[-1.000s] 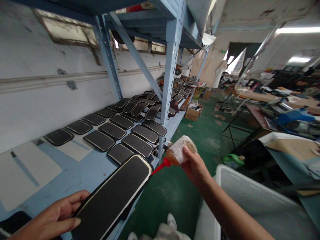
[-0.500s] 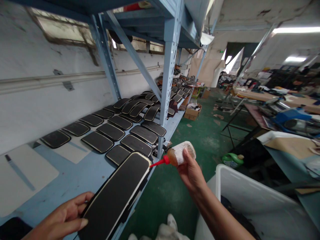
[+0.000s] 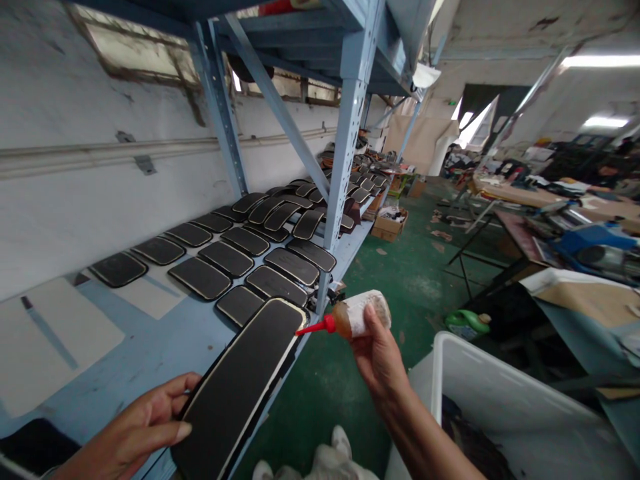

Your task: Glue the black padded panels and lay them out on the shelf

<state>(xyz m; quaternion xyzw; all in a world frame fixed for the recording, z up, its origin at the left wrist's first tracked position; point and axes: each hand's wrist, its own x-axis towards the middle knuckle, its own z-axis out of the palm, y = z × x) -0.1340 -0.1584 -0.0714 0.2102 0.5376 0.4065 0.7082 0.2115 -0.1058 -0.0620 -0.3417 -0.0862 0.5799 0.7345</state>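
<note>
My left hand (image 3: pixel 150 423) grips the near end of a long black panel (image 3: pixel 245 387), thumb on top and fingers at its left edge. A pale line of glue runs along the panel's border. In my right hand (image 3: pixel 377 353) is a glue bottle (image 3: pixel 363 313) with a white wrapping and a red nozzle. The nozzle's tip is at the panel's far right corner, on the pale border. Beyond the panel, many black pads (image 3: pixel 201 277) with pale outlines lie in rows on the blue shelf (image 3: pixel 200 340).
A blue rack post (image 3: pixel 345 140) rises beyond the bottle. At the lower right stands a white bin (image 3: pixel 437 373) with dark material inside. A green jug (image 3: pixel 466 323) is on the green floor behind it. Paper sheets (image 3: pixel 55 340) lie at the left.
The nozzle tip has moved slightly along the panel's right edge, toward me. The panel and my left hand sit a little further right in the view, which has shifted slightly.
</note>
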